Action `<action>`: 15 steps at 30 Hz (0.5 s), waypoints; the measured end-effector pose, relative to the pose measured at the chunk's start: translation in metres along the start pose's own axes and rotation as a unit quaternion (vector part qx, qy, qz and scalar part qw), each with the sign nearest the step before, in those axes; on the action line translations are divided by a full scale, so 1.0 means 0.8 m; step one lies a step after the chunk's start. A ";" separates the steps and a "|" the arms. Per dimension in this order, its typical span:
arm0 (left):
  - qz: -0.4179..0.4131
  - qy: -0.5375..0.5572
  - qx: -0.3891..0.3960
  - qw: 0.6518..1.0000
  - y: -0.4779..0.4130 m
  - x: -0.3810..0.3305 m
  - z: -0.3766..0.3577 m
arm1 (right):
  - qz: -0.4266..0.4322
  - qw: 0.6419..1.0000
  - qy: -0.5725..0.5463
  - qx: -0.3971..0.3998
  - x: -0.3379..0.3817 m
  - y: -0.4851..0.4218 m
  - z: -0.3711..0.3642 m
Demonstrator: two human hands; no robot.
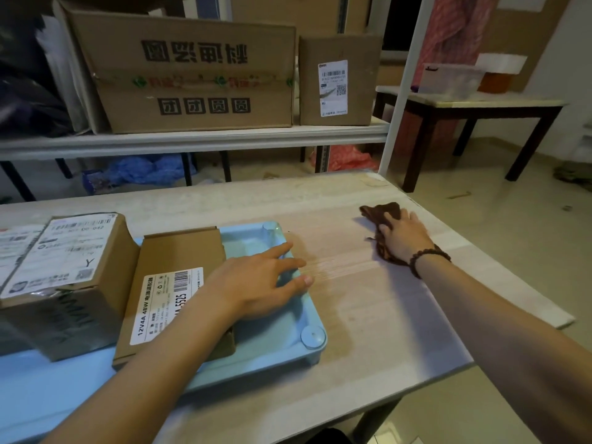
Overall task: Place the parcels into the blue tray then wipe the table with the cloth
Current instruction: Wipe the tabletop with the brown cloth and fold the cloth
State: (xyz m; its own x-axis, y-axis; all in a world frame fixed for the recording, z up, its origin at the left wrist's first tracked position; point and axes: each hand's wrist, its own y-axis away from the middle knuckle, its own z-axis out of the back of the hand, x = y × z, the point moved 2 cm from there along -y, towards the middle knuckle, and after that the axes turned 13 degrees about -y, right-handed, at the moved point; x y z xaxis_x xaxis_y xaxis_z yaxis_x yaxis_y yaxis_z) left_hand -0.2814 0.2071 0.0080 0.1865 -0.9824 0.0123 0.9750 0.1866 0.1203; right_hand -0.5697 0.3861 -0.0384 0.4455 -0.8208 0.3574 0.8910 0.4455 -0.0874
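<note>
A light blue tray (256,357) lies on the wooden table (368,315) at the left. Two cardboard parcels sit in it: a taller one with a white label (57,277) at the far left and a flat one marked 12V4A 48W (173,293) beside it. My left hand (259,283) rests on the flat parcel and the tray's right rim, fingers spread. Toward the table's far right, my right hand (403,235) presses flat on a dark brown cloth (381,213) that lies on the tabletop. A bead bracelet circles that wrist.
A metal shelf (192,139) behind the table carries a large cardboard box (192,78) and a smaller one (336,81). A white upright post (400,100) meets the table's far right corner. A dark-legged side table (474,104) with containers stands at the right.
</note>
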 end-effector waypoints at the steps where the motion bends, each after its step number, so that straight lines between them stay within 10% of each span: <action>1: 0.000 0.000 -0.001 1.000 0.000 0.000 0.000 | 0.024 0.999 0.025 0.007 0.013 0.004 -0.004; 8: -0.006 -0.006 -0.002 1.000 0.000 0.001 0.002 | 0.215 0.970 0.006 0.109 0.128 0.047 -0.041; 15: -0.002 -0.011 -0.004 1.000 -0.004 0.000 0.000 | 0.169 0.963 -0.086 0.190 0.129 0.064 -0.046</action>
State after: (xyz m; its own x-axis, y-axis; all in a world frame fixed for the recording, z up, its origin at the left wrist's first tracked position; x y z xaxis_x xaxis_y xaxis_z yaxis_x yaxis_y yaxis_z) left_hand -0.2844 0.2066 0.0080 0.1804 -0.9830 0.0331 0.9766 0.1830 0.1127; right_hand -0.4751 0.3110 -0.0402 0.6544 -0.5483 0.5207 0.5862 0.8029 0.1086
